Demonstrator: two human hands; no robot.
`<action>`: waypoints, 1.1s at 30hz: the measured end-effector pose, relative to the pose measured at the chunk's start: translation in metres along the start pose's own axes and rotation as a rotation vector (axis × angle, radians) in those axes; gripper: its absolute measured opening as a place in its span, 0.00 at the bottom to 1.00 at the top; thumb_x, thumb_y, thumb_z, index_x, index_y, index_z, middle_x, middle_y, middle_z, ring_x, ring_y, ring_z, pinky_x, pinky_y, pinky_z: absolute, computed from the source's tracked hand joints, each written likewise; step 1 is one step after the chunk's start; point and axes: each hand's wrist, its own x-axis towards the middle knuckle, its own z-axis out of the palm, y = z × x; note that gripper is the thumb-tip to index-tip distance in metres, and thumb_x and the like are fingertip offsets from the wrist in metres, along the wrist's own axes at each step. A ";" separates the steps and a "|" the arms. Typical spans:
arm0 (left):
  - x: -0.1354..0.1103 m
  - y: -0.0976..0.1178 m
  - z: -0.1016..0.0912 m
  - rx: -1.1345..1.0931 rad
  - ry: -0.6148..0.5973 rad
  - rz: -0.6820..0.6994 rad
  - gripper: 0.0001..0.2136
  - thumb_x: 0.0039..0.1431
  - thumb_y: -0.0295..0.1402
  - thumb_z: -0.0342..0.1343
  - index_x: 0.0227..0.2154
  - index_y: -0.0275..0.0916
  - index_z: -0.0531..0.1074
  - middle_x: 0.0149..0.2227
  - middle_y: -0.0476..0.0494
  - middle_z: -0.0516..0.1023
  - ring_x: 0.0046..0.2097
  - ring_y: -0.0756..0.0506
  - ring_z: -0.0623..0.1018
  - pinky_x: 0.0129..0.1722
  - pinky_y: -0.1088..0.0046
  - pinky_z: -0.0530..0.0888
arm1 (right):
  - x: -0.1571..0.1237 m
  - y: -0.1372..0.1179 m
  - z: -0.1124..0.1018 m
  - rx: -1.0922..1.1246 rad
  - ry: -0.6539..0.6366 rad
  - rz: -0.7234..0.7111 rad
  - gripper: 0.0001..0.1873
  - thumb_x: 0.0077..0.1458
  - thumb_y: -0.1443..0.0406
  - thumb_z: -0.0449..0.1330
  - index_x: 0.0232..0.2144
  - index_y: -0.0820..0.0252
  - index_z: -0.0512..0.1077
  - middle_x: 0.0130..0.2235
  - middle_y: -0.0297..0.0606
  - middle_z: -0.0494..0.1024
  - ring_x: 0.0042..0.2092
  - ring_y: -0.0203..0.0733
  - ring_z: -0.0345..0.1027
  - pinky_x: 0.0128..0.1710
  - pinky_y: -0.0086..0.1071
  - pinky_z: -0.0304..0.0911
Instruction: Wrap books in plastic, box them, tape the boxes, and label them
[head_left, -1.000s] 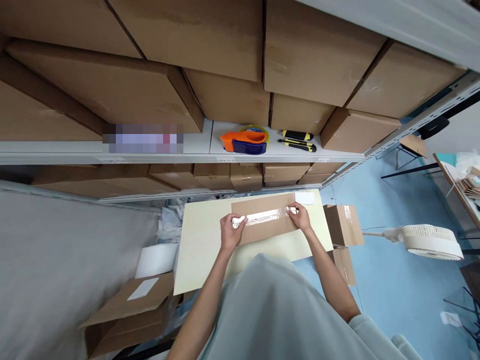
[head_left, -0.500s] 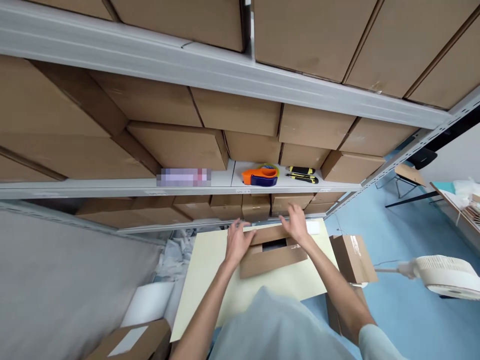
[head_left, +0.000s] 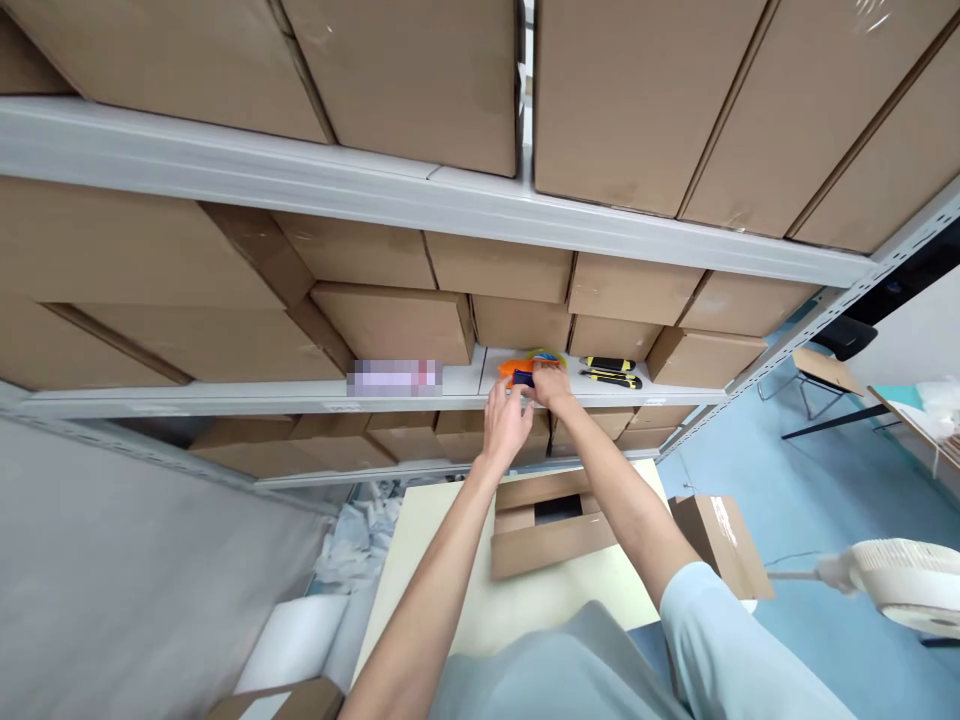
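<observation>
An orange and dark-blue tape dispenser (head_left: 516, 368) lies on the middle shelf, partly covered by my hands. My right hand (head_left: 553, 386) grips its right side, fingers closed round it. Just in front of the shelf edge is my left hand (head_left: 507, 424), open, its fingertips reaching up beside the dispenser; whether they touch it I cannot tell. Below my forearms a cardboard box (head_left: 551, 550) with raised flaps rests on the pale yellow tabletop (head_left: 480, 625). A dark opening shows between its flaps.
Black-and-yellow utility knives (head_left: 611, 372) lie right of the dispenser. Cardboard boxes fill the shelves (head_left: 420, 403) around. A taped carton (head_left: 720, 545) stands right of the table, near a white fan (head_left: 907, 585). White crumpled material (head_left: 356, 545) lies at the left.
Both hands have left the cardboard box and moved up to the shelf. My right hand has taken hold of the tape dispenser. The box stays on the table.
</observation>
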 end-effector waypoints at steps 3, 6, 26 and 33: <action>-0.006 0.005 0.008 -0.013 0.020 -0.009 0.13 0.64 0.29 0.55 0.50 0.39 0.75 0.64 0.26 0.70 0.68 0.29 0.69 0.65 0.46 0.70 | -0.001 -0.003 -0.001 -0.017 -0.023 0.027 0.32 0.65 0.61 0.69 0.61 0.82 0.68 0.54 0.67 0.82 0.59 0.58 0.75 0.65 0.46 0.59; -0.016 0.012 0.012 -0.036 0.043 -0.017 0.15 0.63 0.27 0.56 0.53 0.39 0.75 0.64 0.27 0.71 0.68 0.30 0.70 0.65 0.47 0.71 | -0.006 -0.008 -0.004 -0.023 -0.017 0.071 0.27 0.65 0.64 0.68 0.59 0.80 0.71 0.53 0.67 0.83 0.57 0.58 0.78 0.64 0.46 0.60; -0.220 0.023 -0.066 -0.525 -0.002 -0.367 0.17 0.71 0.42 0.58 0.57 0.42 0.75 0.56 0.36 0.81 0.55 0.40 0.83 0.53 0.59 0.83 | -0.295 -0.002 0.084 0.362 0.248 -0.115 0.20 0.67 0.47 0.65 0.44 0.58 0.71 0.38 0.47 0.83 0.40 0.54 0.79 0.43 0.45 0.76; -0.241 0.041 -0.083 -0.497 -0.038 -0.302 0.11 0.71 0.40 0.59 0.50 0.42 0.80 0.50 0.40 0.84 0.50 0.42 0.84 0.50 0.62 0.84 | -0.345 -0.014 0.087 0.400 0.195 -0.028 0.20 0.66 0.49 0.67 0.48 0.57 0.73 0.39 0.45 0.83 0.42 0.55 0.79 0.43 0.46 0.76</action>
